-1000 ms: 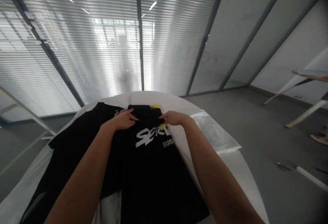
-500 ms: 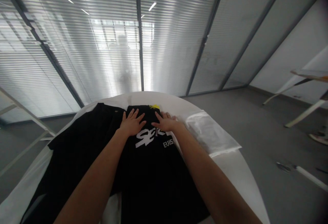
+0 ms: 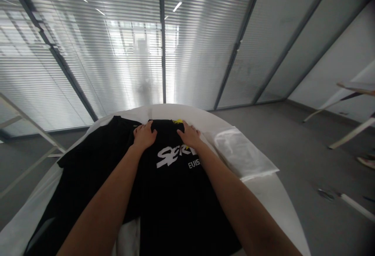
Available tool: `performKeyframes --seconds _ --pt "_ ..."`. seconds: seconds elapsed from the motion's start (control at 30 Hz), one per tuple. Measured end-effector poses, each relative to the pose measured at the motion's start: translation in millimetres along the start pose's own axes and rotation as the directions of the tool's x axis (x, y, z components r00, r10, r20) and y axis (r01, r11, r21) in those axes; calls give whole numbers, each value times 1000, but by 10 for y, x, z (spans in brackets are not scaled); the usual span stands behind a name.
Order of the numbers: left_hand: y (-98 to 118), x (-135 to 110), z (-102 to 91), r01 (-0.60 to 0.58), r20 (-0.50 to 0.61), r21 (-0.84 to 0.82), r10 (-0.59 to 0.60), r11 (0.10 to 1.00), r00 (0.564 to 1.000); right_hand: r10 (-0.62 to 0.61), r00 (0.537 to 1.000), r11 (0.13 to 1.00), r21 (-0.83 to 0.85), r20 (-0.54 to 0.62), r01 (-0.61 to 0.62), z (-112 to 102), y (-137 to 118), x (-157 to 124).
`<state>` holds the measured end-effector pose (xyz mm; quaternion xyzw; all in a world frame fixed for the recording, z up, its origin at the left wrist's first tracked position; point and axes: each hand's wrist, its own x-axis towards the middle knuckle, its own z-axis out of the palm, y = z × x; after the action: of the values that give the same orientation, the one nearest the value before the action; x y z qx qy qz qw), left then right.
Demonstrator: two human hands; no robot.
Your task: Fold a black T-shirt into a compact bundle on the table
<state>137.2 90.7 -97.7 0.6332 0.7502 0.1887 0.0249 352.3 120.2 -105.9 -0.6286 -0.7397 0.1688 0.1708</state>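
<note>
A black printed garment (image 3: 181, 197) lies folded on the white-covered table, with large white letters, smaller print below them and a yellow patch at its far edge. At its far left corner, my left hand (image 3: 145, 135) has its fingers curled over the edge, the thumb resting on top. My right hand (image 3: 190, 134) bends round the far right corner beside the yellow patch, its thumb pointing inward over the cloth. Its fingertips are partly hidden. Left of the printed garment spreads a second black garment (image 3: 88, 174), partly covered by my left forearm.
A clear plastic bag (image 3: 244, 152) lies flat on the round table (image 3: 278, 197), right of my right arm. White metal legs (image 3: 35, 125) stand at the left. Another table (image 3: 356, 88) is at the far right. Glass partitions with blinds (image 3: 125, 76) rise behind.
My flat, spread hands have drawn their fingers in at the garment's far corners. The left hand has shifted left and away from me, uncovering more of the lettering; the view has tilted slightly.
</note>
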Motion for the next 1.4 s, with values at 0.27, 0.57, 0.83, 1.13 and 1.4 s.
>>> performKeyframes --seconds 0.27,0.57,0.83,1.13,1.4 --pt "-83 105 -54 15 -38 -330 -29 944 999 5 1000 892 453 -30 9 -3 30 124" --pt "7 43 -242 10 -43 -784 -71 621 997 210 965 187 963 155 -195 -148 4 131" --pt "-41 75 -386 -42 -6 -789 61 613 998 128 933 249 900 335 -358 -432 80 111" --pt "-35 45 -525 47 93 -773 41 633 995 -21 993 710 701 120 -70 -753 -42 -59" --pt "-14 2 -556 237 252 -869 -23 434 968 -160 976 645 764 150 -12 -653 -16 -64"
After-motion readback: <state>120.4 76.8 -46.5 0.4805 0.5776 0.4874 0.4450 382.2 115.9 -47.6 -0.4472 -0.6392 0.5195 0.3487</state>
